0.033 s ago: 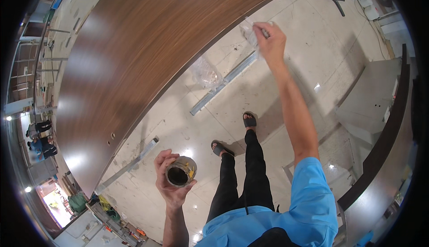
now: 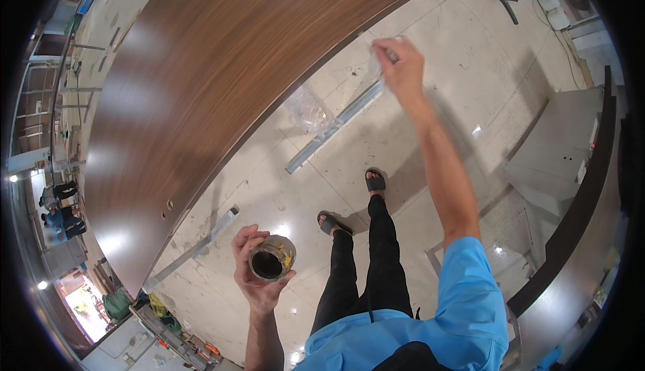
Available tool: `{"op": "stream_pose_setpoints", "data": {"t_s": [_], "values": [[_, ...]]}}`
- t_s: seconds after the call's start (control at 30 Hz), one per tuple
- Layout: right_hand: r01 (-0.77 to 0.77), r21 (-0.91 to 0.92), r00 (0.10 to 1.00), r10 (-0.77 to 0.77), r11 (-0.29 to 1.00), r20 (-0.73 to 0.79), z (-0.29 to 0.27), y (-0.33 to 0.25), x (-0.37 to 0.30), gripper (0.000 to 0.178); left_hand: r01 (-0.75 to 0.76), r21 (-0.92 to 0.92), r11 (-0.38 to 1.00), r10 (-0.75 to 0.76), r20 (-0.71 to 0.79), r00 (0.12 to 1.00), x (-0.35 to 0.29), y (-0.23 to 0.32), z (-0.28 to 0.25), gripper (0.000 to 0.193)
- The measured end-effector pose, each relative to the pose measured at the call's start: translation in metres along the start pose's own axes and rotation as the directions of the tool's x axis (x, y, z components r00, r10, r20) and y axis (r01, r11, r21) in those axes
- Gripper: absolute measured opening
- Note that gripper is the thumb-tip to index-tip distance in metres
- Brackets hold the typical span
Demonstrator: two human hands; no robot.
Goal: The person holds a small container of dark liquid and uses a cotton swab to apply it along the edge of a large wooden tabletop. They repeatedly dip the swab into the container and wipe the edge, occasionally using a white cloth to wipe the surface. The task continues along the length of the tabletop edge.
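Your R arm is stretched well fwd, elbow nearly straight, w/ the right hand [image 2: 405, 69] out by the long curved edge of the dark wood-grain panel [image 2: 222, 69]. Its thumb + fingertips are pressed together, pinching what looks like clear plastic film [image 2: 377, 69], blurred; can't tell if the film touches the panel edge.

Your L forearm comes up from the lower edge, w/ the left hand [image 2: 252, 282] curled round a round open-topped container [image 2: 282, 247], thumb on one side, fingers on the other. It's held up off the floor, L of your legs, mouth tipped toward you, yellow smears on the wall, dark inside.

For room: tiled floor [image 2: 336, 193] runs btwn panel edge and your sandals [image 2: 332, 223], and on R btwn your forearm and the grey cabinet [image 2: 557, 143]. In the panel-side strip lie a metal channel [image 2: 336, 124], a clear plastic bag [image 2: 309, 110] just beside it, and a 2nd metal strip [image 2: 195, 247] near the panel's lower corner.
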State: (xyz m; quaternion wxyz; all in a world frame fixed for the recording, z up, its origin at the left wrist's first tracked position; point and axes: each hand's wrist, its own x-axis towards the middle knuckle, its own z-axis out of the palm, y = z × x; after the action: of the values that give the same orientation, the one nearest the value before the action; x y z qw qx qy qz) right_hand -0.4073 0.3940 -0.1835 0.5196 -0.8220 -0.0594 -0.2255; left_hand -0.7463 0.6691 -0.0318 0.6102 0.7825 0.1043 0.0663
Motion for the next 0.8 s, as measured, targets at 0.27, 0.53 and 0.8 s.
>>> {"op": "stream_pose_setpoints", "data": {"t_s": [0.27, 0.53, 0.8], "values": [[-0.003, -0.090, 0.993, -0.008, 0.996, -0.121, -0.009, 0.020, 0.024, 0.012, -0.015, -0.019, 1.000, 0.015, 0.003, 1.000, 0.019, -0.006, 0.010, 0.080], [0.141, -0.152, 0.982, -0.158, 0.978, -0.102, -0.022, 0.046, 0.049, 0.012, -0.014, 0.022, 1.000, 0.014, -0.003, 1.000, 0.033, -0.005, 0.019, 0.081], [0.121, -0.058, 0.993, -0.120, 0.991, 0.019, -0.037, 0.048, 0.056, 0.013, 0.006, 0.079, 0.997, -0.010, 0.046, 0.999, 0.053, -0.001, 0.028, 0.082]]}}
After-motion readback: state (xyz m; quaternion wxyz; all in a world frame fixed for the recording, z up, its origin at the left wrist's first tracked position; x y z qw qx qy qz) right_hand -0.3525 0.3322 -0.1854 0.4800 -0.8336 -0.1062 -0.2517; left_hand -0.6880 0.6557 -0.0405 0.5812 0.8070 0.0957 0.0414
